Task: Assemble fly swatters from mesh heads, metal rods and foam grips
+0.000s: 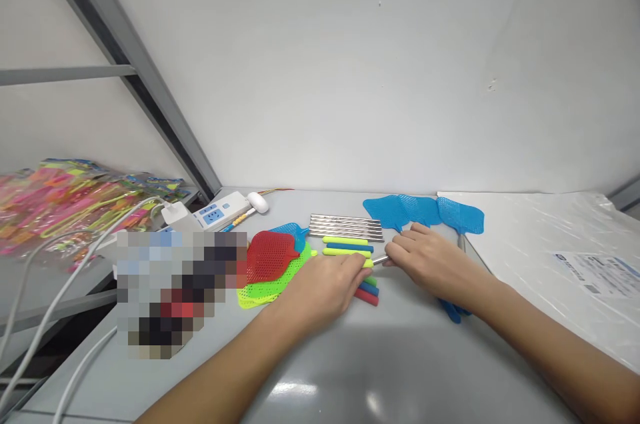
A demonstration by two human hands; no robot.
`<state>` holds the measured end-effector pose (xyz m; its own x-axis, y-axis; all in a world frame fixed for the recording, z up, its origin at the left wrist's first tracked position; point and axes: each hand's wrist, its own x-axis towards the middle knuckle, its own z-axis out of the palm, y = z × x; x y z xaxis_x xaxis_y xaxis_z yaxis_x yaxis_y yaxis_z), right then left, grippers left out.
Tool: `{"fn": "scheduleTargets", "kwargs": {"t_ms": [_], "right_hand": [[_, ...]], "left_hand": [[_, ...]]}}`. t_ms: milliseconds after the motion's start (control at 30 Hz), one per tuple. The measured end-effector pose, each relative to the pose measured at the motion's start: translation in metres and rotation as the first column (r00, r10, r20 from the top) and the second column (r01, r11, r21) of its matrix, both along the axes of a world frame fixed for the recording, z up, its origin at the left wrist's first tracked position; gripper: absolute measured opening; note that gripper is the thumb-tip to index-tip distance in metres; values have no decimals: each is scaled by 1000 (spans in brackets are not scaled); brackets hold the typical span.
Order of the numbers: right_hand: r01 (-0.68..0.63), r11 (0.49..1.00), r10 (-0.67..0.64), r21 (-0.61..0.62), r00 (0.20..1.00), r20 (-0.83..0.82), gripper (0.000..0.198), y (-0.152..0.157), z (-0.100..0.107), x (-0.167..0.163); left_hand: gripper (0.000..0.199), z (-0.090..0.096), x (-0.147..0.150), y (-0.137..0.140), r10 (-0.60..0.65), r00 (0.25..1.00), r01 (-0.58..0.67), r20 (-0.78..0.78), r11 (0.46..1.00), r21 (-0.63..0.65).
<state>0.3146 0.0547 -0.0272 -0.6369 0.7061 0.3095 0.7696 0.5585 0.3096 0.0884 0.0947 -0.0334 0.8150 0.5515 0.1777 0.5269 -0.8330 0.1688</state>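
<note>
Both my hands are closed at the middle of the table. My left hand (pixel 327 284) grips a yellow fly swatter handle (pixel 369 263). In my right hand (pixel 425 259) is a thin metal rod (pixel 381 259), whose left end meets the yellow handle; whether it sits inside cannot be made out. Beyond my hands lie a row of metal rods (pixel 345 227) and loose handles, among them a blue handle (pixel 350 247) and a red handle (pixel 367 296). A red swatter head (pixel 273 256) overlaps a green swatter head (pixel 287 281) at left. Several blue swatter heads (pixel 423 209) lie behind my right hand.
At left stand a white power strip (pixel 220 211) with cables and a pixelated area. Bagged colourful goods (pixel 75 204) fill a shelf beyond the metal frame (pixel 135 84). White wrapped packaging (pixel 545 237) with a label covers the right side. A wall rises behind the table (pixel 380 371).
</note>
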Motion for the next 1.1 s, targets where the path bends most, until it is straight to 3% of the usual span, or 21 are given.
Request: {"fn": "scheduleTargets", "kwargs": {"t_ms": [333, 400, 500, 600, 800, 1000, 1100], "right_hand": [[41, 999, -40, 17, 999, -25, 26, 2, 4, -16], [78, 994, -66, 81, 988, -142, 15, 4, 6, -18], [195, 964, -105, 179, 902, -420, 32, 5, 12, -22], [265, 950, -131, 162, 815, -564, 30, 3, 13, -30], [135, 990, -144, -50, 937, -318, 14, 6, -6, -73], [157, 978, -190, -135, 942, -277, 20, 28, -12, -107], [153, 973, -197, -176, 942, -272, 21, 37, -12, -111]], "left_hand": [[31, 8, -3, 7, 2, 1000, -2, 5, 1000, -5], [33, 16, -11, 14, 66, 998, -66, 8, 998, -7], [42, 31, -34, 30, 258, 964, -256, 69, 966, -32], [45, 39, -62, 48, 386, 914, -386, 126, 922, -31], [39, 22, -78, 64, 399, 913, -400, 81, 917, -9], [51, 16, -76, 54, 347, 937, -333, 33, 921, -202], [59, 18, -79, 42, 328, 945, -316, 15, 920, -232]]}}
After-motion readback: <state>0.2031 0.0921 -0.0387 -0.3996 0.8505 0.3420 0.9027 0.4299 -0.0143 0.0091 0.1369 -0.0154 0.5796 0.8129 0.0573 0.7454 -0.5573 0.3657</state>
